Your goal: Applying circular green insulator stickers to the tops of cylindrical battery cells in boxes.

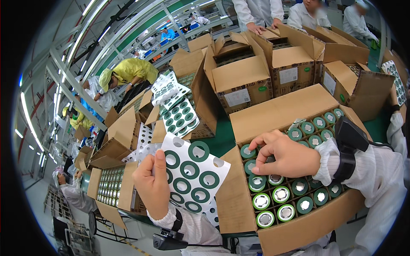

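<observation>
Head view: at 8 o'clock stands an open carton (124, 181) of silver-topped cells (112, 186). Between 7 and 8 o'clock the left hand (154, 184) pinches the left edge of a white sheet (197, 149), thumb in front. The sheet, just below centre, carries flat, dark green rings (209, 179) in staggered rows, with a bare hole near its right corner. At 10 o'clock similar ring sheets (181, 117) lie heaped. Between 1 and 2 o'clock, cardboard boxes (241, 79) on the green tabletop (219, 135) bear white paper labels (237, 97), print too small to read, and green oval stickers (262, 88). Between 3 and 4 o'clock the right hand (287, 155) has thumb and fingers bent over the divided near carton (232, 196); whether they grip anything cannot be told. Inside, several bright-green-rimmed batteries (261, 201) show wide silver tops; others wear dark green rings around smaller silver centres.
</observation>
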### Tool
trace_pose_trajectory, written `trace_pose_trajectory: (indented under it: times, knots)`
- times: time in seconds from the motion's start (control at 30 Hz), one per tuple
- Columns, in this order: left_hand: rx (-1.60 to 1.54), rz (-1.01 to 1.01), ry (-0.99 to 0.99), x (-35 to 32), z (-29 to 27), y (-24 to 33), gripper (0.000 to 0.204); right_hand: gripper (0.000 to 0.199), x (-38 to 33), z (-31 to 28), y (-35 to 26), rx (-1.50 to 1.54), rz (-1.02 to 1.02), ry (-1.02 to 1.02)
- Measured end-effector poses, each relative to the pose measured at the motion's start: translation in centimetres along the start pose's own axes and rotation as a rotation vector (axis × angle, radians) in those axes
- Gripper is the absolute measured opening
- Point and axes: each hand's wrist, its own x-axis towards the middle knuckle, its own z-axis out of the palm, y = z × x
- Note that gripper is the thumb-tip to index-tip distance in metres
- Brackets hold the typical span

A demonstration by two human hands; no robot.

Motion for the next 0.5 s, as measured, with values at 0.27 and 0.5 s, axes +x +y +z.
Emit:
trace_pose_trajectory:
  times: [0.27, 0.5]
  knots:
    - [0.021, 0.016, -0.025, -0.05, 0.26, 0.37, 0.042, 0.020, -0.25, 0.74, 0.27, -0.116, -0.077, 0.042]
    - [0.033, 0.014, -0.012, -0.18, 0.16, 0.53, 0.042, 0.020, -0.41, 0.95, 0.20, -0.131, -0.096, 0.053]
